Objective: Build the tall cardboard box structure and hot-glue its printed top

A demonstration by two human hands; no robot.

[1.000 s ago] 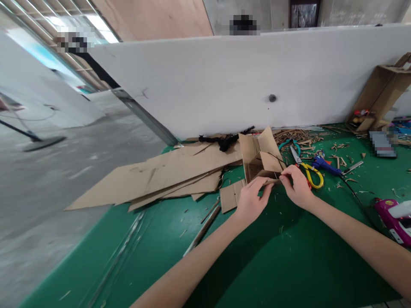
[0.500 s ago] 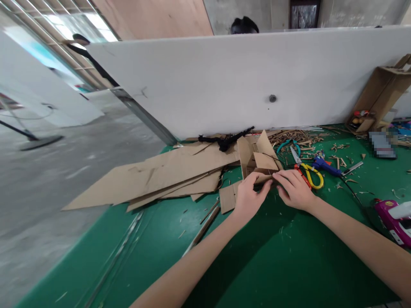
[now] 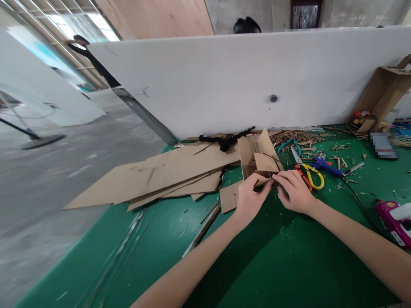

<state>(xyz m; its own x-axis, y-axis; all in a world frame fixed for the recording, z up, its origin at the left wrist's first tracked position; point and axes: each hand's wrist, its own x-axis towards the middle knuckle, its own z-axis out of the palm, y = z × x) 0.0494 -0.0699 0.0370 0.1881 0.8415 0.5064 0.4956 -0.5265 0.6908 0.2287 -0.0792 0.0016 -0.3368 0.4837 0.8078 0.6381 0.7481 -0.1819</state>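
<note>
A small open cardboard box (image 3: 257,160) with raised flaps stands on the green table (image 3: 257,265). My left hand (image 3: 248,201) pinches the near flap of the box from the left. My right hand (image 3: 293,192) presses its closed fingers on the same flap from the right. A thin dark string runs across the box's opening. Both forearms reach in from the bottom of the view.
Flat cardboard sheets (image 3: 160,175) lie left of the box, with a black cord (image 3: 224,140) behind. Yellow-handled scissors (image 3: 308,173), a blue tool (image 3: 326,166), cardboard scraps and a pink glue gun (image 3: 393,218) lie to the right. A white partition (image 3: 224,81) backs the table. A metal ruler (image 3: 202,231) lies near.
Both hands have sunk a little and pressed the near flap lower; the box has tipped down slightly. My right fingers have closed in toward my left hand.
</note>
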